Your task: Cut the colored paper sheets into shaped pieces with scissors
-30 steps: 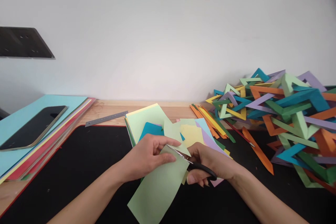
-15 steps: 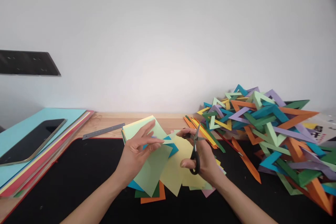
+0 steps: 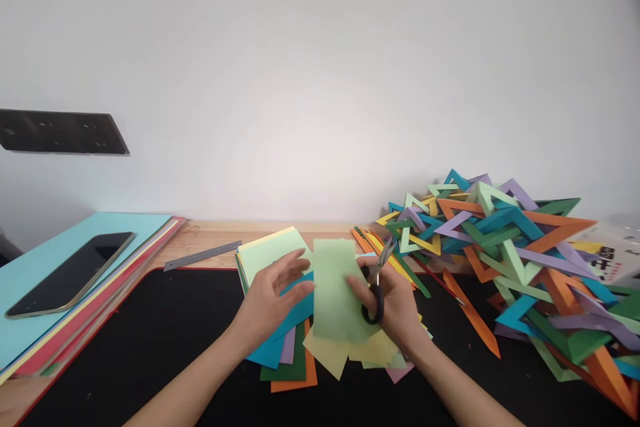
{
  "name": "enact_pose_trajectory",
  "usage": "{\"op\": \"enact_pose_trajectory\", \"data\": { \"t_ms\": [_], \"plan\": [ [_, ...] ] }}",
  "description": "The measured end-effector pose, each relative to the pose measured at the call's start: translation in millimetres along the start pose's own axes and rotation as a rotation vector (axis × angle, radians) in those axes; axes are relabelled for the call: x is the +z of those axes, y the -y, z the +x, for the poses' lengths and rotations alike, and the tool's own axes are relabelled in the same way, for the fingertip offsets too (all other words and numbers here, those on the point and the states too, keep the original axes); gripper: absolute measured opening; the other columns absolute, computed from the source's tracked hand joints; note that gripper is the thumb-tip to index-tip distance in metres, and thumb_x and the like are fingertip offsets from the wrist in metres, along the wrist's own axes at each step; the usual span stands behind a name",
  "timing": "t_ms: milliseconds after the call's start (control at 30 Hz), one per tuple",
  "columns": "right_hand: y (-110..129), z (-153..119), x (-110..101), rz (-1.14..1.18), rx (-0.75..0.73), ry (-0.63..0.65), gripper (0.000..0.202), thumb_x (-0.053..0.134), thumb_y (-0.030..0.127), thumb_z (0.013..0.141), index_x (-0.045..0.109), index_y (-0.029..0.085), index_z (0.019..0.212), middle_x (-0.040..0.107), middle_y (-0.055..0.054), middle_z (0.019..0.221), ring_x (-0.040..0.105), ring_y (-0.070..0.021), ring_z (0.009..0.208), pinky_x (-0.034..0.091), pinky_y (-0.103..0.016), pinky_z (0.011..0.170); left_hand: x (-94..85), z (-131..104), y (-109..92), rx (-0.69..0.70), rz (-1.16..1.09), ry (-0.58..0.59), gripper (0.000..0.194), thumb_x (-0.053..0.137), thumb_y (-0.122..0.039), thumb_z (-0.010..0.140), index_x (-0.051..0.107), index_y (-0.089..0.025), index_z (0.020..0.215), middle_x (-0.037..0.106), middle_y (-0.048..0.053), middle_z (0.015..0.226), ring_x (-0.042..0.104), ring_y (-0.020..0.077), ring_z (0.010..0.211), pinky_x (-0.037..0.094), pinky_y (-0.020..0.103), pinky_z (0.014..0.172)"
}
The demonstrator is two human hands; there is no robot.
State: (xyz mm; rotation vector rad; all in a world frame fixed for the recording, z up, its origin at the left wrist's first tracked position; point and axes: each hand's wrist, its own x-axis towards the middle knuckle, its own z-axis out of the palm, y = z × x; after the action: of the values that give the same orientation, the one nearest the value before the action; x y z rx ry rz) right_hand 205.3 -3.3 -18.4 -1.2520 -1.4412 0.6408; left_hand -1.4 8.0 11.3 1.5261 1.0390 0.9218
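Observation:
A light green paper sheet (image 3: 333, 290), slightly blurred, stands upright between my two hands. My right hand (image 3: 397, 307) grips a pair of scissors (image 3: 377, 287) with black handles, blades pointing up and spread a little. Its thumb also presses on the right side of the green sheet. My left hand (image 3: 273, 300) is just left of that sheet, fingers and thumb apart, holding nothing that I can see. Below it lie fanned blue paper (image 3: 267, 350), purple, dark green and orange paper pieces. Pale yellow paper (image 3: 327, 353) lies under the green sheet.
Folded paper strips linked in a colourful pile (image 3: 520, 233) fill the right side. A metal ruler (image 3: 203, 255), a stack of coloured sheets (image 3: 145, 223) and a phone (image 3: 73, 273) are on the left. Paper strips (image 3: 395, 257) lie behind my right hand on the black mat (image 3: 185, 333).
The light green sheet has moved from the left stack to the right hand, uncovering blue and purple paper. My left hand has come off it, fingers spreading. The view has shifted slightly.

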Motion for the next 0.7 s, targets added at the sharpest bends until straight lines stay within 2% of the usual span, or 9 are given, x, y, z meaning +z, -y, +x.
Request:
{"op": "enact_pose_trajectory", "data": {
  "t_ms": [67, 133, 200, 267, 400, 467, 533, 600, 700],
  "plan": [
    [-4, 8, -8, -0.015, 0.097, 0.030, 0.042, 0.059, 0.057, 0.076, 0.053, 0.019, 0.094, 0.048, 0.000, 0.062, 0.045, -0.0161, 0.052, 0.037, -0.028, 0.048, -2.6, 2, 6, -0.019, 0.322, -0.008, 0.080, 0.065, -0.048, 0.077, 0.031, -0.022, 0.144, 0.049, 0.014, 0.139, 0.040, 0.0325, 0.130, 0.035, 0.048, 0.103],
    [-11, 15, -17, -0.196, 0.175, 0.097, 0.042, 0.050, 0.057, 0.080, 0.051, 0.019, 0.097, 0.040, 0.004, 0.054, 0.039, -0.0144, 0.047, 0.033, -0.026, 0.045, -3.2, 2, 12, -0.012, 0.574, 0.045, 0.084, 0.063, -0.046, 0.078, 0.021, -0.021, 0.147, 0.046, 0.016, 0.140, 0.038, 0.0344, 0.129, 0.036, 0.049, 0.100],
    [-18, 20, -25, -0.311, 0.206, 0.124, 0.032, 0.056, 0.049, 0.077, 0.054, 0.020, 0.092, 0.041, 0.004, 0.051, 0.040, -0.0151, 0.046, 0.031, -0.026, 0.046, -2.3, 3, 17, 0.016, 0.758, 0.103, 0.086, 0.064, -0.040, 0.078, 0.018, -0.020, 0.148, 0.049, 0.018, 0.135, 0.042, 0.0350, 0.125, 0.039, 0.046, 0.095],
    [-24, 22, -30, -0.412, 0.226, 0.092, 0.022, 0.061, 0.036, 0.073, 0.058, 0.021, 0.088, 0.048, 0.001, 0.055, 0.047, -0.0187, 0.052, 0.032, -0.027, 0.050, -1.2, 3, 20, 0.044, 0.879, 0.130, 0.088, 0.067, -0.034, 0.075, 0.020, -0.021, 0.147, 0.053, 0.018, 0.129, 0.046, 0.0356, 0.120, 0.041, 0.044, 0.092],
    [-28, 22, -29, -0.540, 0.239, -0.040, 0.022, 0.058, 0.022, 0.071, 0.062, 0.019, 0.092, 0.059, -0.010, 0.077, 0.057, -0.0302, 0.077, 0.035, -0.033, 0.060, -0.3, 4, 21, 0.052, 0.953, 0.153, 0.089, 0.068, -0.030, 0.072, 0.021, -0.024, 0.147, 0.058, 0.016, 0.121, 0.052, 0.0350, 0.110, 0.043, 0.041, 0.085],
    [-26, 22, -26, -0.529, 0.209, -0.078, 0.025, 0.056, 0.022, 0.073, 0.061, 0.018, 0.097, 0.060, -0.014, 0.090, 0.055, -0.0344, 0.092, 0.038, -0.037, 0.067, -0.2, 5, 20, 0.048, 0.975, 0.160, 0.086, 0.065, -0.030, 0.074, 0.020, -0.024, 0.147, 0.059, 0.015, 0.118, 0.054, 0.0338, 0.106, 0.044, 0.038, 0.081],
    [-21, 22, -23, -0.461, 0.164, -0.079, 0.026, 0.056, 0.026, 0.076, 0.058, 0.018, 0.100, 0.060, -0.015, 0.100, 0.052, -0.0347, 0.102, 0.039, -0.040, 0.076, 0.0, 4, 19, 0.043, 0.991, 0.161, 0.082, 0.061, -0.027, 0.077, 0.020, -0.023, 0.147, 0.061, 0.015, 0.115, 0.055, 0.0331, 0.104, 0.044, 0.037, 0.078],
    [-16, 22, -19, -0.339, 0.130, -0.018, 0.027, 0.057, 0.035, 0.079, 0.056, 0.019, 0.100, 0.062, -0.012, 0.099, 0.056, -0.0306, 0.099, 0.042, -0.039, 0.080, 0.0, 4, 18, 0.038, 1.002, 0.153, 0.080, 0.057, -0.026, 0.079, 0.018, -0.021, 0.148, 0.062, 0.015, 0.110, 0.056, 0.0329, 0.100, 0.044, 0.037, 0.075],
    [-10, 20, -14, -0.125, 0.138, 0.140, 0.038, 0.060, 0.051, 0.078, 0.055, 0.019, 0.098, 0.064, -0.006, 0.081, 0.064, -0.0238, 0.080, 0.048, -0.034, 0.071, -1.7, 4, 15, 0.038, 0.983, 0.095, 0.074, 0.050, -0.025, 0.083, 0.015, -0.019, 0.148, 0.062, 0.015, 0.106, 0.058, 0.0310, 0.094, 0.044, 0.038, 0.073]
  ]
}}
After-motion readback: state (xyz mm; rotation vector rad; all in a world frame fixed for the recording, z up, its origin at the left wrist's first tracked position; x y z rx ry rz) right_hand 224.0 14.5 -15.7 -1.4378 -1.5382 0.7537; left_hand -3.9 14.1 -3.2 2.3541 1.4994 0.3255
